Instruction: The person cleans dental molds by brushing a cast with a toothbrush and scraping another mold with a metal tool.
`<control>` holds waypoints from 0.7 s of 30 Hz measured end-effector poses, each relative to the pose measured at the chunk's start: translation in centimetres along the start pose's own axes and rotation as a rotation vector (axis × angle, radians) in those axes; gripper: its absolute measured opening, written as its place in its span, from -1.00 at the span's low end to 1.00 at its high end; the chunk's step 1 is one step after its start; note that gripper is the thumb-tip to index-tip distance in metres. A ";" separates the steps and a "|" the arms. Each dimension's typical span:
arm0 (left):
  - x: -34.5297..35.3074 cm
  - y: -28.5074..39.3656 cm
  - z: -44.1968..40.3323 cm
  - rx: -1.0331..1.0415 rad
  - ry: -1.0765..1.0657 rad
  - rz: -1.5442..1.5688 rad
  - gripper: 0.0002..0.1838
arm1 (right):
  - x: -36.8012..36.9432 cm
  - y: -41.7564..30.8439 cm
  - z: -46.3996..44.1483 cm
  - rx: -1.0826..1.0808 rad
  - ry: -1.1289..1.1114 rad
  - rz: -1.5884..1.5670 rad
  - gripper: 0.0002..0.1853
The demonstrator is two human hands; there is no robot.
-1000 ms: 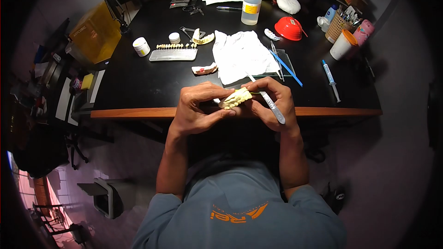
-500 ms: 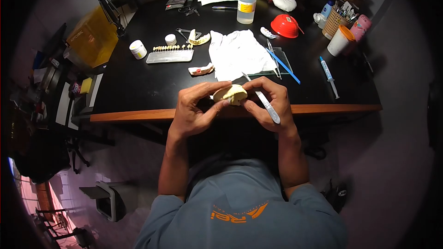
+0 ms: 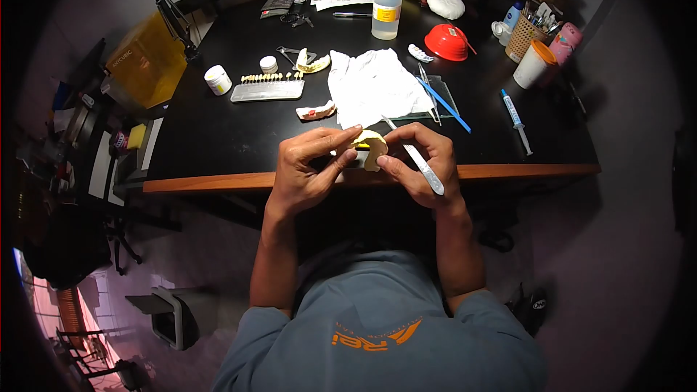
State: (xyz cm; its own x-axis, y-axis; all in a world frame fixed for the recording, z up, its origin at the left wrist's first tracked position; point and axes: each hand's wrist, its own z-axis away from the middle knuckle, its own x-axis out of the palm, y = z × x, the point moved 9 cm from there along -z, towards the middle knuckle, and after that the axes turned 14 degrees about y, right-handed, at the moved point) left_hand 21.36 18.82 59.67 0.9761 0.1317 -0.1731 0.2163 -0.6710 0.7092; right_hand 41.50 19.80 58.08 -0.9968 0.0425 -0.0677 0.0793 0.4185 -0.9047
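A pale yellow dental cast [image 3: 376, 147], curved like a horseshoe, is held up between both hands over the table's front edge. My left hand [image 3: 311, 167] pinches its left side between thumb and fingers. On the other side, the thumb and fingertips of my right hand [image 3: 423, 163] touch the cast. That same hand also grips a scalpel [image 3: 422, 167], its silver handle slanting down to the right. Just beyond the fingers lies a crumpled white cloth [image 3: 363, 87]. A small cast with a red patch [image 3: 316, 111] rests to the left of the cloth.
Behind on the black table are a shade guide [image 3: 267, 90], another yellow cast [image 3: 312, 63], a white jar [image 3: 218, 80], a bottle [image 3: 386, 11] and a red bowl [image 3: 446, 42]. Tweezers, a blue stick [image 3: 444, 105] and a syringe [image 3: 516, 122] lie right. The wooden edge [image 3: 218, 184] runs beneath my hands.
The dental cast has been turned in my fingers, so its curved, hollow side now shows. Both hands stay almost where they were, and the scalpel is still in my right hand.
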 end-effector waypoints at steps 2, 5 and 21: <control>0.0 -0.1 0.0 -0.013 0.003 0.011 -0.57 | -0.1 -0.1 0.0 -0.006 0.005 -0.003 -0.77; 0.0 0.1 0.0 -0.034 0.003 0.002 -0.57 | -0.2 -0.4 -0.1 -0.040 0.012 0.017 -0.78; -0.1 0.2 0.0 -0.026 -0.036 -0.088 -0.62 | -0.2 -0.2 0.1 -0.032 -0.021 -0.009 -0.80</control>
State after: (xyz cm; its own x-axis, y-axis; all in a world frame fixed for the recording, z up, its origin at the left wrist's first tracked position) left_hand 21.34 18.64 59.85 0.9519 0.1628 -0.2597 0.3023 -0.6388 0.7075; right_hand 41.64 19.63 58.23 -0.9975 0.0199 -0.0683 0.0699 0.4480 -0.8913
